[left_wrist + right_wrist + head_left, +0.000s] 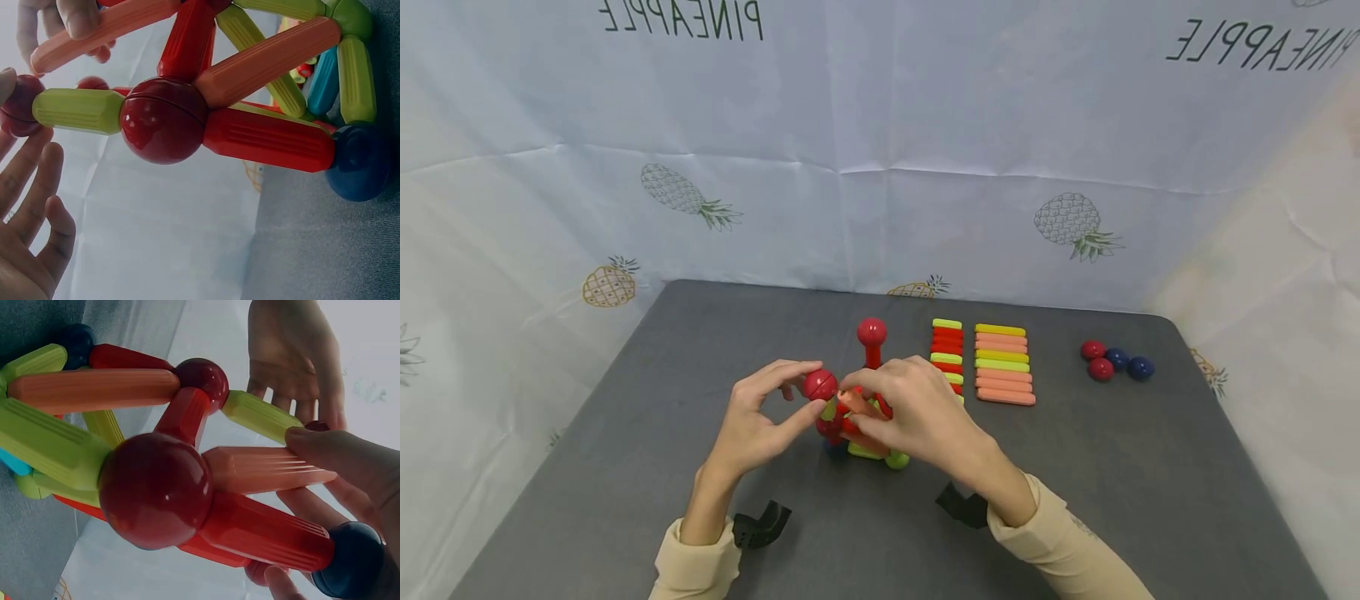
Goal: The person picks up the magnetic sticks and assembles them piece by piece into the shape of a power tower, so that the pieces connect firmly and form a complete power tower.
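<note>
Pinching the red ball (pixel 820 384) between thumb and fingertips of the left hand (pixel 754 421), with the other fingers loosely spread, right on the end of a yellow-green stick (pixel 78 110)! Gripping a salmon stick (pixel 262 470) between thumb and fingers of the right hand (pixel 921 406), holding its upper end just beside that ball, meeting another red ball (pixel 156 490) at the bottom. Working at the ball-and-stick frame (pixel 867 451) on the grey table (pixel 625 467), just left of two columns of sticks (pixel 1003 376), well left of four loose balls (pixel 1101 369).

In the head view, the right hand (pixel 919 408) partly hides the ball-and-stick model (pixel 865 451). The left wrist's crops the left hand (pixel 24 244).
</note>
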Motion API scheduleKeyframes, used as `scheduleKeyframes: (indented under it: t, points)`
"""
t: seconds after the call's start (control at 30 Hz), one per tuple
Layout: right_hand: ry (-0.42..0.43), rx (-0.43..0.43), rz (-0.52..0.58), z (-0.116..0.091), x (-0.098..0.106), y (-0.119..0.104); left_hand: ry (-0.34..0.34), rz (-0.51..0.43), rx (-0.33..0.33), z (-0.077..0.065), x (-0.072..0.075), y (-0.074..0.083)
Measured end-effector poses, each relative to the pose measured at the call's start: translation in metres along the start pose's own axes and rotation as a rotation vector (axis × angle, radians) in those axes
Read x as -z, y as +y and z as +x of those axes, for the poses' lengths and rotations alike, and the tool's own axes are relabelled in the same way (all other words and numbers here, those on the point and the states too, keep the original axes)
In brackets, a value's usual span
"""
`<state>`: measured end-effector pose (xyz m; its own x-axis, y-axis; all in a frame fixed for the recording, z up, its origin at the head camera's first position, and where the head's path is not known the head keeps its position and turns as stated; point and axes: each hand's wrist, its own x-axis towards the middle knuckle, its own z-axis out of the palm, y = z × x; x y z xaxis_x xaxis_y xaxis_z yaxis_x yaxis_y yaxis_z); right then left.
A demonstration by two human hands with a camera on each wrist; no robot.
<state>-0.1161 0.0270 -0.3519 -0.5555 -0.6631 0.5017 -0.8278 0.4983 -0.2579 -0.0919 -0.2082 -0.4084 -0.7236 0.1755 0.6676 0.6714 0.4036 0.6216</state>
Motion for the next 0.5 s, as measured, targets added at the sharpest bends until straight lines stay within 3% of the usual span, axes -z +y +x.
scheduleKeyframes:
  t: [0.4, 0.5]
  points:
    - [-0.044, -0.028, -0.044, 0.0025, -0.0024, -0.0037, -0.032, -0.06, -0.063, 0.0002, 0.0027, -0.0017]
    - [-0.037, -0.015, -0.052, 0.0021, -0.0013, -0.0032, -0.049, -0.056, -0.05, -0.0002, 0.0018, -0.0024]
